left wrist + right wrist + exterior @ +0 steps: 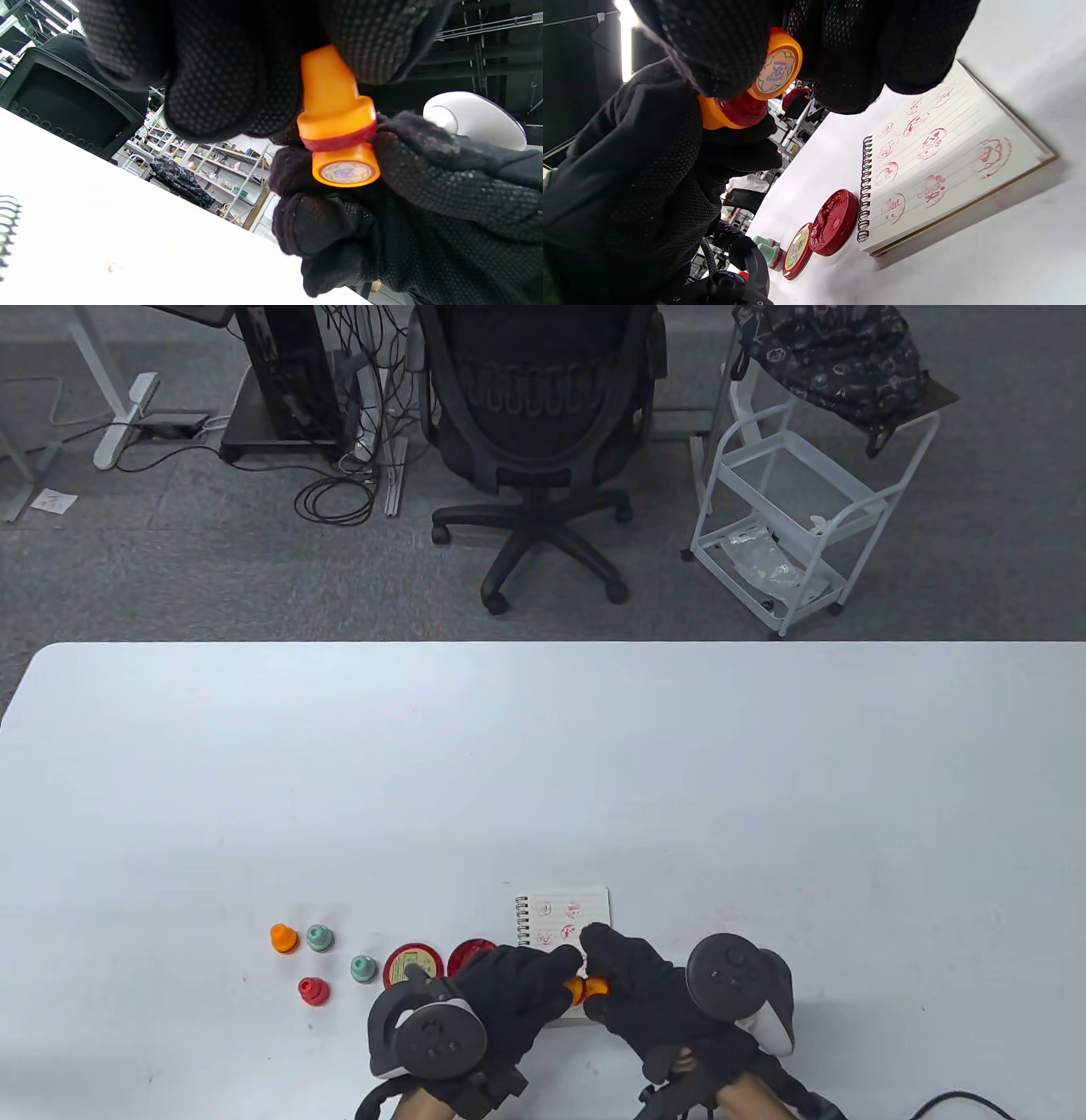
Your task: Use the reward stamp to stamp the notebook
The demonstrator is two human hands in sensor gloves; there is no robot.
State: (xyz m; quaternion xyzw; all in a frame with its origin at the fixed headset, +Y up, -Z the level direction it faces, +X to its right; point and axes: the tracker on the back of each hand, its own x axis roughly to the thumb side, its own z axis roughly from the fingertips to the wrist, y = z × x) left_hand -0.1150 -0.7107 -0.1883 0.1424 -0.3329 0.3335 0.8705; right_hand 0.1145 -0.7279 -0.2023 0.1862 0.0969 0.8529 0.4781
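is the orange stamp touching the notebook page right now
Apart. The right wrist view shows the orange stamp held in the air between both gloves, away from the notebook.

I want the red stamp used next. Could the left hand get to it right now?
Probably not yet: the left hand and right hand both hold the orange stamp. The red stamp stands unobstructed to the left.

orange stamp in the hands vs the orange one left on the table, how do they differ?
The held orange stamp is off the table, gripped by the left hand and right hand above the notebook; the loose orange stamp stands upright, untouched, far left. The held one shows a red band; none is discernible on the loose one. Both are orange with tapered handles.
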